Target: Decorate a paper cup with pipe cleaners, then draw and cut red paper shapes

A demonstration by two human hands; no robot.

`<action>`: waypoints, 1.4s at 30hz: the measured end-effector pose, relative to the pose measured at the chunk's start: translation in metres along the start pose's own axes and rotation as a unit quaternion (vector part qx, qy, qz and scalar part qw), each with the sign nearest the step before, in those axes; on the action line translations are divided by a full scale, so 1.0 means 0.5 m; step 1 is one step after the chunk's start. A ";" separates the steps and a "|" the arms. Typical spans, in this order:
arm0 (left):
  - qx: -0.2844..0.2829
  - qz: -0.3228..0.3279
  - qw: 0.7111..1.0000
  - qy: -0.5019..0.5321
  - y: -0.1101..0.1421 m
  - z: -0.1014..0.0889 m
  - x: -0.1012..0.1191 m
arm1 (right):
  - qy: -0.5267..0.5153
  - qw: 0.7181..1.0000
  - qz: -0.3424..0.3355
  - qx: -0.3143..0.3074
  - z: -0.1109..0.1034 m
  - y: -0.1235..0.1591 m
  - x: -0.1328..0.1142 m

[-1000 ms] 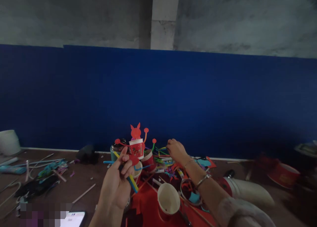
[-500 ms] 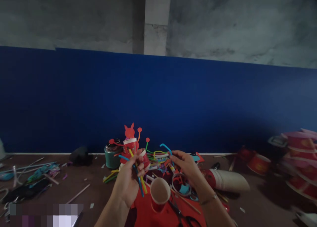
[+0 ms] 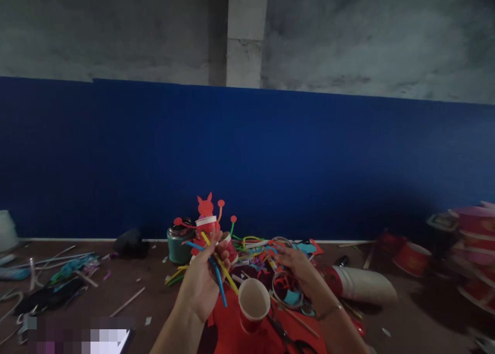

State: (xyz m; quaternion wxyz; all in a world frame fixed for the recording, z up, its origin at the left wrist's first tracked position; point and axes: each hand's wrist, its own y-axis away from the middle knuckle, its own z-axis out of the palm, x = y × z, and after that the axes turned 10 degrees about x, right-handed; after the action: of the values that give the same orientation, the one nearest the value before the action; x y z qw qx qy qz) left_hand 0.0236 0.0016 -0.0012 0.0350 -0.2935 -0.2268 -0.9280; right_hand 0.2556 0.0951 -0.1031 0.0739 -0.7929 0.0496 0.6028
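My left hand is closed around a few bendy straws, a blue straw and a yellow straw crossing in its grip. My right hand has its fingers stretched out over a pile of colourful straws and paper scraps. A bit of blue shows by its fingertips. Between my forearms an open paper cup stands on red paper. Beyond my left hand is a red paper figure with cat-like ears set in a red cup. Black-handled scissors lie right of the paper cup.
A teal jar stands behind my left hand. To the right lie a long stack of paper cups and a red paper bowl, with stacked red bowls farther over. Loose straws and scraps litter the left side.
My right hand has lowered toward the pile, and the upright blue straw it held is no longer seen raised. My left hand keeps its straws. The view has shifted slightly.
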 end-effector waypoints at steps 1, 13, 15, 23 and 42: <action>0.005 -0.002 1.000 -0.004 0.001 0.002 -0.001 | -0.006 1.000 0.006 -0.011 0.002 0.002 0.000; 0.002 -0.001 1.000 0.011 -0.003 -0.005 0.005 | 0.245 0.961 -0.121 -0.038 0.028 -0.003 -0.001; 0.002 -0.003 1.000 0.015 -0.005 -0.006 0.006 | 0.310 0.940 -0.140 -0.032 0.039 -0.019 -0.008; 0.004 0.004 1.000 0.027 0.002 0.003 0.008 | 0.483 0.846 -0.219 -0.057 0.121 -0.093 -0.035; 0.008 -0.002 1.000 0.026 0.000 -0.003 0.016 | 0.450 0.855 -0.218 -0.138 0.140 -0.160 -0.087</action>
State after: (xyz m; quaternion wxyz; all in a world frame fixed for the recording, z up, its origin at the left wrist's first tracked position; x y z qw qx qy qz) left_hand 0.0162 0.0016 0.0024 0.0412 -0.2689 -0.2338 -0.9335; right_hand 0.1908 0.1860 -0.0750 0.0628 -0.9701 -0.1808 0.1489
